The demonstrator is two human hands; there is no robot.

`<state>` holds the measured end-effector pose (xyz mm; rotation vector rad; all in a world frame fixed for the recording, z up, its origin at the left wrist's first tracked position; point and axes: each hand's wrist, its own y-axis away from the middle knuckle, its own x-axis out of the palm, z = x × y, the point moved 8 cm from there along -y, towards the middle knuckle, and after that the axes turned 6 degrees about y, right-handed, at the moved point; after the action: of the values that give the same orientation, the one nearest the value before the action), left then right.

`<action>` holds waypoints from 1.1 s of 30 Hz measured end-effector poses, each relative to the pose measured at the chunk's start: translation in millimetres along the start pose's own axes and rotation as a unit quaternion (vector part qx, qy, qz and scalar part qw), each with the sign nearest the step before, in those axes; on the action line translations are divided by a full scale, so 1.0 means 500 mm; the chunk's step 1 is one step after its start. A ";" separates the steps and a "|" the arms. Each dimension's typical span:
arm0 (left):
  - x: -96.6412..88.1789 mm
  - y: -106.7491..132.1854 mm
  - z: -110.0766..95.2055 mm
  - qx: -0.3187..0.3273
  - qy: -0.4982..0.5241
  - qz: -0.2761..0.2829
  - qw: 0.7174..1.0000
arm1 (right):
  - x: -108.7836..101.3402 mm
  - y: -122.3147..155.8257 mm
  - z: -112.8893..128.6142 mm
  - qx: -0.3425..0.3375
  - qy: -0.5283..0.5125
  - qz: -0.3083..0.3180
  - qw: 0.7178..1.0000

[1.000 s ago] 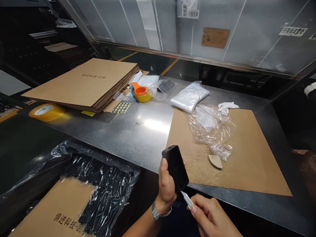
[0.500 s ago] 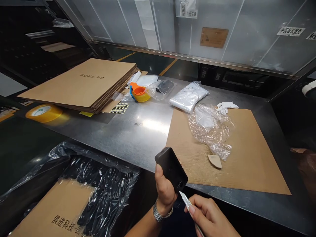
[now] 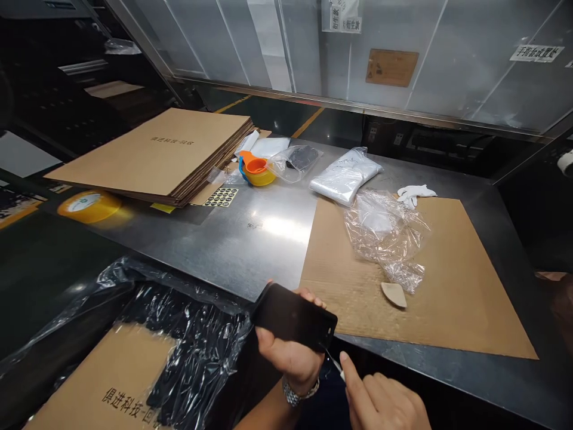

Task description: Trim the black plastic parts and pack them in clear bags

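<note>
A black, flat, rounded rectangular plastic part [image 3: 293, 316] with a small slot near its right end lies across my left hand [image 3: 293, 361]. My left fingers wrap around it from below, with fingertips showing over its far edge. My right hand [image 3: 380, 397] grips a slim utility knife [image 3: 335, 365], index finger stretched along it. The blade tip meets the part's lower right corner, near the slot; whether it cuts in I cannot tell. Most of the knife's handle is hidden by my right hand.
Cardboard sheet [image 3: 465, 286] on the metal table [image 3: 224, 245], bearing crumpled clear plastic [image 3: 385, 233] and a beige wedge [image 3: 394, 295]. Behind are a white bag [image 3: 347, 176], white glove [image 3: 416, 194] and orange-yellow tape roll [image 3: 259, 173]. Stacked cardboard [image 3: 156, 149] stands left; a black-lined bin [image 3: 192, 340] is below.
My left hand has turned the black part from steeply slanted to nearly level, showing its broad face. My right hand has rolled over, and the knife tip now touches the part's corner.
</note>
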<state>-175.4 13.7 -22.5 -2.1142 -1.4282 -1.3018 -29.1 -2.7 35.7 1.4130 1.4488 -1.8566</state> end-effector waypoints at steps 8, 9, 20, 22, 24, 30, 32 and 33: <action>0.013 0.010 -0.020 0.031 -0.001 0.040 0.999 | 0.000 -0.009 0.014 -0.013 0.063 -0.004 0.998; 0.015 0.011 -0.021 0.030 -0.002 0.042 0.999 | 0.001 -0.009 0.014 -0.015 0.063 -0.002 0.998; 0.016 0.016 -0.027 0.040 -0.003 0.062 0.997 | 0.004 -0.004 0.016 -0.013 0.054 0.004 0.998; 0.016 0.017 -0.029 0.048 -0.006 0.066 0.997 | 0.005 -0.003 0.017 -0.014 0.057 0.006 0.998; 0.017 0.017 -0.030 0.051 -0.009 0.071 0.996 | 0.006 -0.002 0.017 -0.013 0.059 0.006 0.998; 0.013 0.017 -0.029 0.057 -0.027 0.061 0.996 | 0.008 0.000 0.018 -0.011 0.070 0.018 0.997; 0.009 0.016 -0.025 0.049 -0.033 0.045 0.997 | 0.004 -0.002 0.017 -0.005 0.073 0.016 0.997; 0.006 0.016 -0.021 0.040 -0.036 0.032 0.998 | 0.002 -0.004 0.015 0.002 0.074 0.015 0.997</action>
<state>-173.8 4.8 -12.5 -2.1559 -1.4035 -1.1354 -34.5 -8.4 35.3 1.5963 1.4844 -1.7702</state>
